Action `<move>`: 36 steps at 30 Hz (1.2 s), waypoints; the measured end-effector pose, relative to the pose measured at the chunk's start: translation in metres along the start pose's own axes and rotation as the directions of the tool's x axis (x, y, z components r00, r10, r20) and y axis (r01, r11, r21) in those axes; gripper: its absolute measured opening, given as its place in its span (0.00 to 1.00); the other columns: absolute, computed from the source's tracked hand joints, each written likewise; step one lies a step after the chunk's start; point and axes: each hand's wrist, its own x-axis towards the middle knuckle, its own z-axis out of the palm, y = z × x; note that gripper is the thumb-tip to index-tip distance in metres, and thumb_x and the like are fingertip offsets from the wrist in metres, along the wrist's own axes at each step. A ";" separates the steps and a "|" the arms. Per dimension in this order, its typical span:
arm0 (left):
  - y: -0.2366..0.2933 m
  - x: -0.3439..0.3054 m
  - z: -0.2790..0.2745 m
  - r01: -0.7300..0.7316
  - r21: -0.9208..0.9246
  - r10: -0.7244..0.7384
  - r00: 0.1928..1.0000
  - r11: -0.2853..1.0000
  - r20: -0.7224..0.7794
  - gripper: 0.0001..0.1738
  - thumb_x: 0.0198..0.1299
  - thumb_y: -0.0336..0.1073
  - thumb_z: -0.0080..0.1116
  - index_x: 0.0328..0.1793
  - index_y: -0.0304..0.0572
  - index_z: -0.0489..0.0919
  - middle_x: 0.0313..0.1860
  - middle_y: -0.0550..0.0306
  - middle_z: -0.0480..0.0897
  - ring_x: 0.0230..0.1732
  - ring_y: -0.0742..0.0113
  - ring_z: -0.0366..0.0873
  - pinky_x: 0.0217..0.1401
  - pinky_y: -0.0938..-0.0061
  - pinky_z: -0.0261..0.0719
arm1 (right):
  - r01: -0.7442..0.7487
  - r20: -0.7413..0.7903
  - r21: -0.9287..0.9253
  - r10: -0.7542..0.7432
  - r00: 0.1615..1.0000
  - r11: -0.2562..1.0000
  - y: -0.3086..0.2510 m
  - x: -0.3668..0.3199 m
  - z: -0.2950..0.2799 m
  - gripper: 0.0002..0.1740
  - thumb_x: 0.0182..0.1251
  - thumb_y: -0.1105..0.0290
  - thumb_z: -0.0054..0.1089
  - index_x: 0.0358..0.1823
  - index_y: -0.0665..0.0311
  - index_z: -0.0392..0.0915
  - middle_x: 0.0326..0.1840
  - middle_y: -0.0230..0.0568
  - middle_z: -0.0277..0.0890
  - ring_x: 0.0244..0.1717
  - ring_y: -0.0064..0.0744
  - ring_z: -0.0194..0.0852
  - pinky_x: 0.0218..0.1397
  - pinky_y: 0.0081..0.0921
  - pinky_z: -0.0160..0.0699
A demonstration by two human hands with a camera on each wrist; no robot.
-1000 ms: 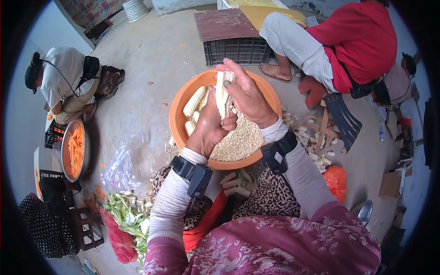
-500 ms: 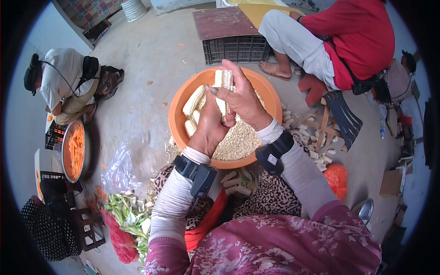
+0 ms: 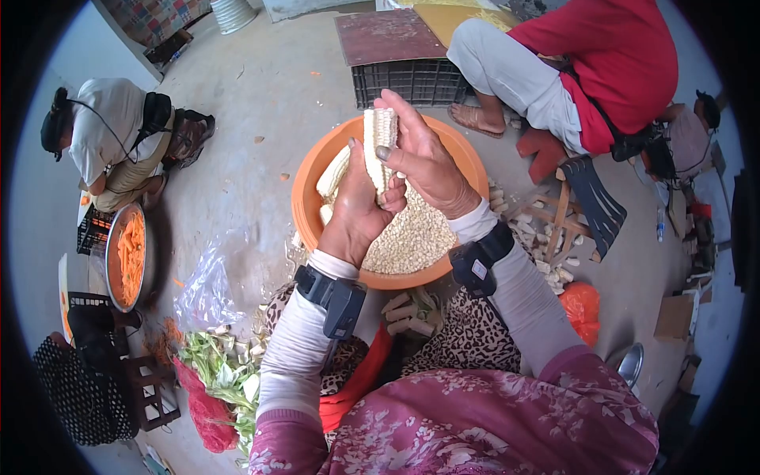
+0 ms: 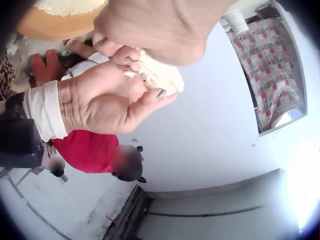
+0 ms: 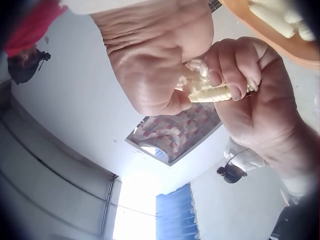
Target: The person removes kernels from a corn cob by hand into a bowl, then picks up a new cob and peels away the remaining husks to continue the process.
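Observation:
Above a wide orange basin (image 3: pixel 307 206), both hands hold one pale corn cob (image 3: pixel 381 142) upright. The left hand (image 3: pixel 356 214) grips its lower end, with fingers curled round it in the right wrist view. My right hand (image 3: pixel 434 174) has its fingers behind the cob and its thumb pressed against the kernel rows. A few loose kernels (image 5: pixel 198 66) show between the hands in the right wrist view. Shelled kernels (image 3: pixel 412 237) fill much of the basin. Another cob (image 3: pixel 332 174) lies at the basin's left side, partly hidden by the left hand.
Bare cobs (image 3: pixel 412 315) lie between the legs, and more are heaped right of the basin beside a wooden stool (image 3: pixel 590 210). Green husks (image 3: pixel 226 376) and a plastic bag (image 3: pixel 207 293) lie left. One person (image 3: pixel 119 134) sits beside a bowl of carrots (image 3: pixel 131 253); another (image 3: pixel 602 71) sits right.
The right thumb has swept left across the cob, then drawn back right onto its rows. The cob has shifted slightly left and away; the left hand keeps its grip.

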 end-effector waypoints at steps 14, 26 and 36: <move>0.010 0.000 -0.007 -0.059 0.000 0.059 0.998 0.998 0.002 0.28 0.68 0.65 0.31 0.44 0.52 0.71 0.21 0.63 0.66 0.15 0.77 0.56 0.15 0.85 0.54 | -0.074 -0.032 0.074 0.077 0.997 0.994 0.008 0.004 0.007 0.47 0.66 0.69 0.58 0.76 0.63 0.34 0.67 0.51 0.58 0.55 0.25 0.67 0.44 0.16 0.76; 0.006 -0.005 0.003 -0.162 0.080 0.173 0.973 0.984 -0.152 0.33 0.66 0.69 0.29 0.53 0.50 0.71 0.41 0.62 0.72 0.35 0.72 0.68 0.32 0.78 0.67 | -0.112 0.028 -0.143 0.117 0.993 0.983 0.010 0.002 0.004 0.50 0.64 0.61 0.62 0.76 0.65 0.36 0.65 0.47 0.63 0.54 0.23 0.68 0.40 0.14 0.73; 0.020 0.007 -0.029 -0.083 -0.049 0.095 0.927 0.995 0.362 0.37 0.66 0.70 0.27 0.48 0.45 0.73 0.32 0.61 0.74 0.25 0.74 0.68 0.25 0.80 0.67 | -0.108 0.064 -0.071 0.113 0.992 0.992 0.002 0.003 0.009 0.45 0.67 0.60 0.59 0.76 0.63 0.40 0.62 0.43 0.66 0.50 0.19 0.68 0.42 0.14 0.73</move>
